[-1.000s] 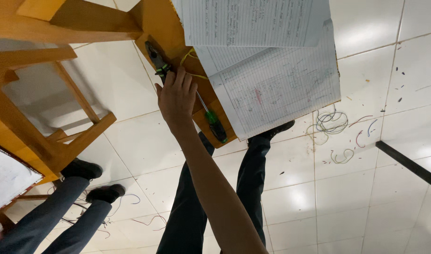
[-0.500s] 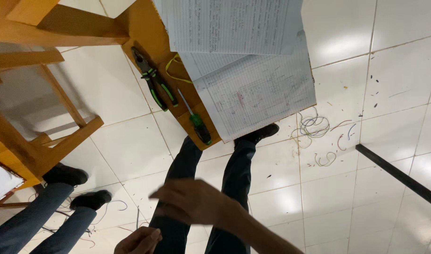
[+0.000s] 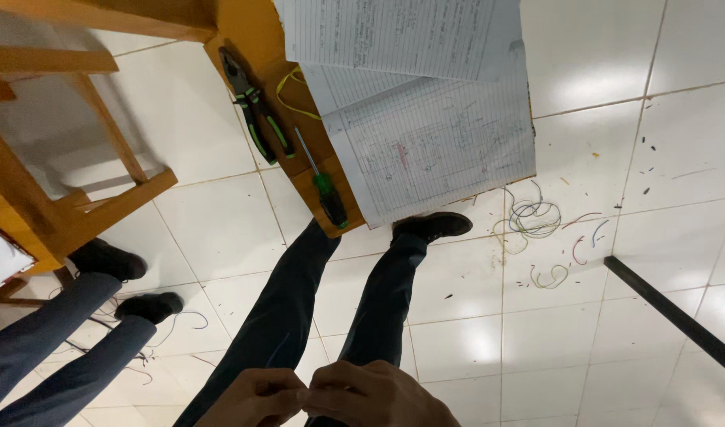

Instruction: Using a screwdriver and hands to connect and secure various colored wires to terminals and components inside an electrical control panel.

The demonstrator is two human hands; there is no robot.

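Your left hand and right hand meet low over the floor, fingertips pinched together; what they grasp is too small to tell. Well apart, on the tabletop, pliers and a screwdriver lie near its edge beside an open notebook.

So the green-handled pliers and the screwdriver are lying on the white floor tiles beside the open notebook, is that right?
Not quite. The head view shows the green-handled pliers and the screwdriver lying on the orange wooden desk, not on the floor tiles. They do lie beside the open notebook, which also rests on that desk.
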